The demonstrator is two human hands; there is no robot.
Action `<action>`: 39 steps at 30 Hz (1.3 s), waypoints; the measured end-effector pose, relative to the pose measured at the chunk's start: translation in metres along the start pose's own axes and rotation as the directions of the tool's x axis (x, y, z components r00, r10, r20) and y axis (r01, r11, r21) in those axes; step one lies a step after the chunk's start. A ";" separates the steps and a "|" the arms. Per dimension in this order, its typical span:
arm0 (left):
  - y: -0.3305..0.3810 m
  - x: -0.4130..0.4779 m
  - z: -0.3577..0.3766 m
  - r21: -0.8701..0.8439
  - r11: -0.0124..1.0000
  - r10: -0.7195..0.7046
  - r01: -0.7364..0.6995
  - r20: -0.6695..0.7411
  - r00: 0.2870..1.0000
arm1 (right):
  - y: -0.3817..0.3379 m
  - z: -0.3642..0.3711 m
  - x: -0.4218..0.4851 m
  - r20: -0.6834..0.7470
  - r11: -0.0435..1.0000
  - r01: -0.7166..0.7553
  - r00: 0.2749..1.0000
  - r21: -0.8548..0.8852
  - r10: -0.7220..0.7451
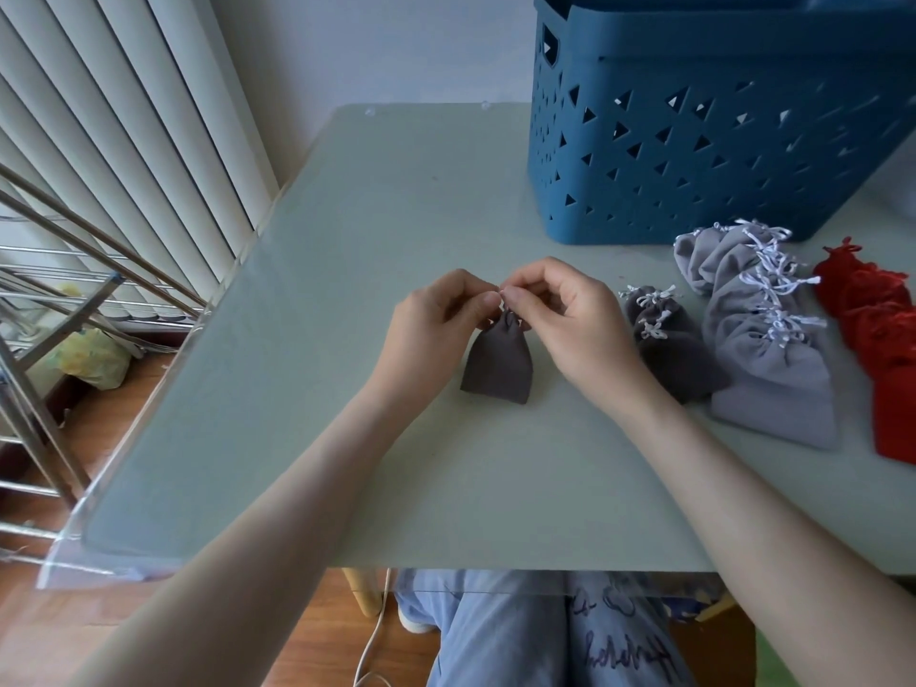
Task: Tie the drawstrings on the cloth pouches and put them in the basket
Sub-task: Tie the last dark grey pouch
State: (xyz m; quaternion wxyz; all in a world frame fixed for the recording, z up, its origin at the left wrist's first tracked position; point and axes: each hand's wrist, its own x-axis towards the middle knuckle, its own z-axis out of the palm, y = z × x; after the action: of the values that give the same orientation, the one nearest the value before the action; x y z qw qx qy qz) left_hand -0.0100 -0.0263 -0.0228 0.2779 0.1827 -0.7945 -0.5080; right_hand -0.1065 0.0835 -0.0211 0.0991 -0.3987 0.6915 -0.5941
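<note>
While the dark grey pouch lies mid-counter, neck gathered and pointing away, the left hand and right hand each pinch its white drawstring with curled fingers, fingertips nearly meeting above the neck. To its right lie 3 piles: dark pouches, pale grey pouches and red pouches. Behind them stands the blue basket.

Both bare forearms reached in across the near edge of the tabletop and angled toward each other, meeting near its middle. The left hand and the right hand sat knuckles-up with fingers curled. Their fingertips nearly touched, and each hand pinched the white drawstring between thumb and forefinger.
</note>
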 end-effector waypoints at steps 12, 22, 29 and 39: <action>0.004 -0.003 0.002 -0.126 0.991 -0.024 0.041 0.135 0.991 | 0.000 0.000 0.000 -0.027 0.992 0.127 0.992 0.006 -0.127; 0.005 -0.001 -0.001 -0.216 0.976 -0.007 0.027 0.094 0.996 | 0.003 -0.004 0.003 0.316 0.931 -0.259 0.933 0.258 0.172; 0.009 -0.002 -0.004 -0.227 0.973 -0.034 0.044 0.050 0.998 | 0.008 -0.003 0.003 0.381 0.945 -0.284 0.902 0.164 0.205; 0.005 -0.010 0.014 0.135 0.991 0.037 -0.013 -0.177 0.984 | 0.006 0.007 0.002 0.049 0.987 -0.088 0.994 -0.133 0.095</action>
State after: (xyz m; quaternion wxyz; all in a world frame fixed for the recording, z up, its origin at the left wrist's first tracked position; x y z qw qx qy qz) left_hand -0.0112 -0.0089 -0.0257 0.3417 0.2357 -0.8007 -0.4319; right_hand -0.1067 0.0767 -0.0277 0.1190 -0.3885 0.7434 -0.5313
